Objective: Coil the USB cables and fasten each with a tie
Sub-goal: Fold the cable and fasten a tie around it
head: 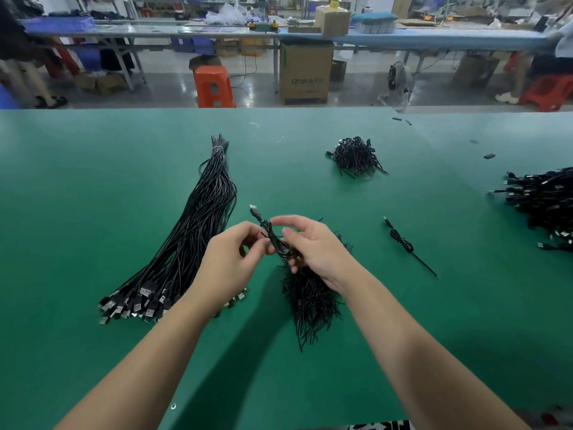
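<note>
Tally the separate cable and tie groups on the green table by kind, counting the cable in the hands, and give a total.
Bundle of uncoiled cables: 1
Piles of coiled cables, one far, one at the right edge: 2
Pile of loose ties: 1
Single cable lying alone: 1
Cable held by the left hand and right hand: 1
Total: 6

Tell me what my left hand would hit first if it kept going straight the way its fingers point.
Probably the coiled cable held between both hands; the left hand fingers point right toward it, then the right hand. Depth is unclear.
</note>
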Tool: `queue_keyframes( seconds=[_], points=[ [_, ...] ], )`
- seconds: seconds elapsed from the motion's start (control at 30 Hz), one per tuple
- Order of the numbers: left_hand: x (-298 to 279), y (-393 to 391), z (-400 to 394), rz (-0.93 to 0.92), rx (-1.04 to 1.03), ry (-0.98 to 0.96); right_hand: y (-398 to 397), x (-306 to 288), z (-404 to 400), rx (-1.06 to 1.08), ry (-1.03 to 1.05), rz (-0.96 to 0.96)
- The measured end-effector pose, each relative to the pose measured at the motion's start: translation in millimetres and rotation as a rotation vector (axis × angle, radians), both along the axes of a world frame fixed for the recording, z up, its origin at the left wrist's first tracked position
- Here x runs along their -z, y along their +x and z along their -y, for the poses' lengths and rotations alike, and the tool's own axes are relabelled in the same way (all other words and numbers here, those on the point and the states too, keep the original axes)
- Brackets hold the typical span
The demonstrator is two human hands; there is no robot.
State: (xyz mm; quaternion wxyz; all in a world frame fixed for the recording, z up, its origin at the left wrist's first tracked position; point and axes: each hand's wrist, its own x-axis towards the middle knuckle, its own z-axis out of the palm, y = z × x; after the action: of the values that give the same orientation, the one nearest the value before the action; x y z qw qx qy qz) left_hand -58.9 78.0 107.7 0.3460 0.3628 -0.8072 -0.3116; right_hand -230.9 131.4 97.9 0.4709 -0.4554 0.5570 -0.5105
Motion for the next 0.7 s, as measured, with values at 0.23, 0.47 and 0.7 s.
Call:
queue_keyframes(
  seconds=[0.23, 0.47, 0.7],
  points=[
    [-2.2, 0.9, 6.1, -0.217, 0.001, 0.451, 1.4, -1.8, -2.3, -0.083, -0.129, -0.192],
    [3.7, -2.2, 1.8, 0.180, 0.022, -0.536, 8.9, -2.8, -0.3, 0.050, 0.043, -0.207],
    [12.0, 4.3, 6.9, 0.375, 0.145, -0.913, 8.1, -5.4, -0.6, 0.001, 0.250, -0.031]
  ],
)
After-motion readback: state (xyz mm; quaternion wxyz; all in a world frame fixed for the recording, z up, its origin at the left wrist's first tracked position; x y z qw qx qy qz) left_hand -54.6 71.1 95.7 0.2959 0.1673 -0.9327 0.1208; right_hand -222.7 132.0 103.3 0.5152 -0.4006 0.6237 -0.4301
